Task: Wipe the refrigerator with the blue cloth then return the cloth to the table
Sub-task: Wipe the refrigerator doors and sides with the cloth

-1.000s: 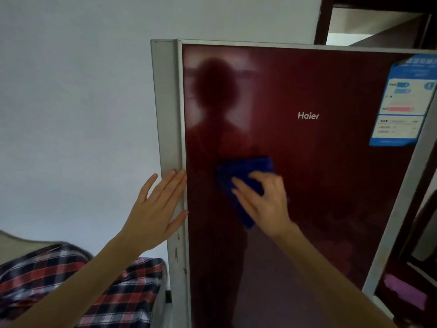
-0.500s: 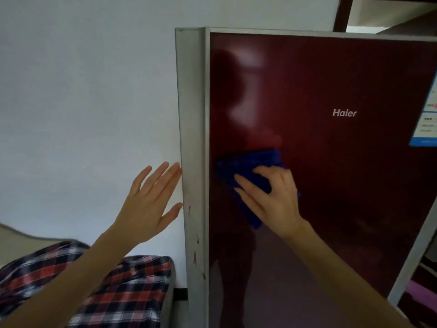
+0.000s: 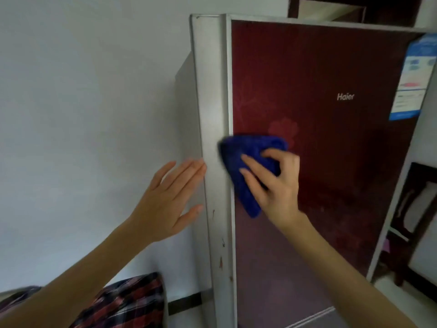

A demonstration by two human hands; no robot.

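Note:
The refrigerator has a dark red glossy door with a silver frame and grey side. My right hand presses the blue cloth flat against the door at its left edge, where the cloth overlaps the silver frame. My left hand is open, fingers together, with the fingertips touching the grey side edge of the refrigerator at the same height. The table is out of view.
A white wall fills the left. Plaid red-and-black fabric lies at the bottom left. A blue-and-white label sticks on the door's upper right. Dark wooden furniture stands to the right of the refrigerator.
My right hand slid the cloth left from the middle of the door to its left edge. The view shifted, showing the refrigerator's grey side. My left hand stays by that side edge.

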